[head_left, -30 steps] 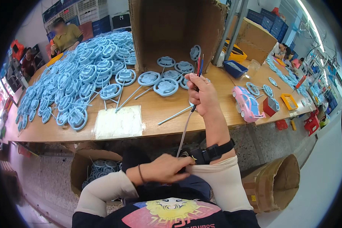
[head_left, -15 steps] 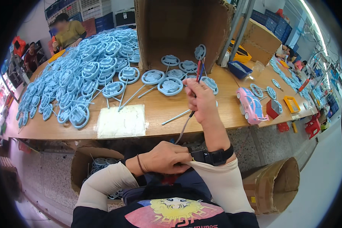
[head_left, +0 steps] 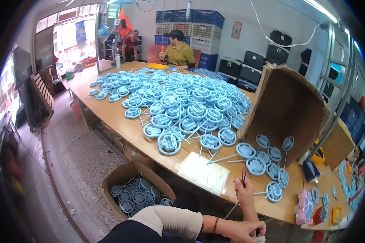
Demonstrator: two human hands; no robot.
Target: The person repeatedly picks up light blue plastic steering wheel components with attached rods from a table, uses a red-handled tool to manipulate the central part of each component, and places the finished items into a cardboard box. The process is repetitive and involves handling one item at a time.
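Brown cardboard first, an open box (head_left: 156,175) on the floor at near left, loaded with blue ring-shaped pieces. Up on the wooden table (head_left: 119,119), a big heap of light-blue rings on sticks (head_left: 186,101) spreads out, with a person in an olive shirt (head_left: 181,54) on its far side. Moving right, a whitish sheet (head_left: 202,172) lies at the near edge. Now the hands: the left hand (head_left: 241,231) crosses over to the right wrist, fingers curled there, and whether they pinch anything I can't tell. Just beyond, the right hand (head_left: 244,192) is closed around a slim red-and-blue item (head_left: 244,175), its ends poking up above the fist, over the table's near edge. Farther right, an upright carton (head_left: 290,109) gapes, loose rings at its mouth; nearer, a pink toy car (head_left: 305,206).
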